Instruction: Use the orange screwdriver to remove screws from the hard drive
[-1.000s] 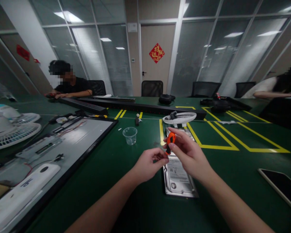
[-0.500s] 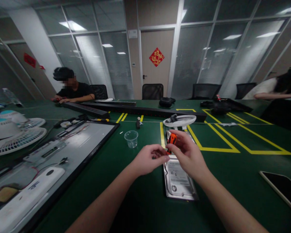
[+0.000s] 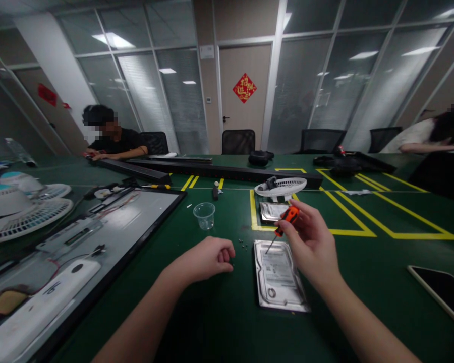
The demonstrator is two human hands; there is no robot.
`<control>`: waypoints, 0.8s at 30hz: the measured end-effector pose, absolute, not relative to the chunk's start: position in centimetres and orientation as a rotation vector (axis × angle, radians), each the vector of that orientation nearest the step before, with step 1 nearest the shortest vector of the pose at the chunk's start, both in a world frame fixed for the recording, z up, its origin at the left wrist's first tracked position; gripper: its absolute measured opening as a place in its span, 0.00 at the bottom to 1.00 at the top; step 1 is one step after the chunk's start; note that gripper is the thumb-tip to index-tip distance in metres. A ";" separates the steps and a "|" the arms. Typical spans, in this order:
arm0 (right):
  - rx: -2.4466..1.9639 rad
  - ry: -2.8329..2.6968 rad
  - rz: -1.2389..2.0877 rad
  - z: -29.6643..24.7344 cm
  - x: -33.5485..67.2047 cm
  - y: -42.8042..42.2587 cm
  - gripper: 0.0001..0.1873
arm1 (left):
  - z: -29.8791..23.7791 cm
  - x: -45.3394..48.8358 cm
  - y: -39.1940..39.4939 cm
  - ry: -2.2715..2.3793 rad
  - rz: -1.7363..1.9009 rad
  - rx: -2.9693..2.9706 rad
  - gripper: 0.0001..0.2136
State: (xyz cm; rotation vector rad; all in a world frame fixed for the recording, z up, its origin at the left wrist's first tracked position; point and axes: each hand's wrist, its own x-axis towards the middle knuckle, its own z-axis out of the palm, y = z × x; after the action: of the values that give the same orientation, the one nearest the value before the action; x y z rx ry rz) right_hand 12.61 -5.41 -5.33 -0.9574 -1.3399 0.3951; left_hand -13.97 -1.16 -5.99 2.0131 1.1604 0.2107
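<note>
My right hand [image 3: 312, 237] grips an orange and black screwdriver [image 3: 289, 215]. Its thin shaft slants down to the left, over the upper part of a silver hard drive [image 3: 280, 282]; I cannot tell whether the tip touches the casing. The drive lies flat on the green table with its label up. Left of it, my left hand [image 3: 208, 257] is low over the table with fingers curled in; what they hold, if anything, is hidden. Several tiny screws [image 3: 242, 244] lie between that hand and the drive. A clear plastic cup [image 3: 204, 217] stands beyond my left hand.
A second hard drive [image 3: 273, 212] lies behind, beside a white fan grille [image 3: 280, 186]. A large panel [image 3: 136, 222] with a white power strip [image 3: 45, 307] fills the left. A phone [image 3: 441, 292] lies at right. Long black bars [image 3: 227, 173] cross the back; two people sit beyond.
My hands have moved apart: the left to the left and down, the right to the right. The screwdriver has tilted, its shaft now visible. The drive's upper end and the loose screws are uncovered.
</note>
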 end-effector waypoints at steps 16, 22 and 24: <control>-0.963 -1.372 0.388 -5.4 13.2 -5.4 0.24 | -6.8 -13.3 -1.1 0.988 0.194 2.268 0.06; -0.981 -1.359 0.389 -5.1 13.2 -5.5 0.24 | -6.4 -13.2 -1.3 1.019 0.212 2.258 0.05; -0.983 -1.356 0.387 -5.1 13.2 -5.5 0.23 | -6.3 -12.9 -1.4 1.033 0.249 2.233 0.05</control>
State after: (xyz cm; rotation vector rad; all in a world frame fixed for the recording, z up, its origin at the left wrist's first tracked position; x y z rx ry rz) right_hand 13.19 -5.53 -5.06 -0.9829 -1.3557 0.3872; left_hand -12.93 -1.40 -6.26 2.2333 1.0326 0.2490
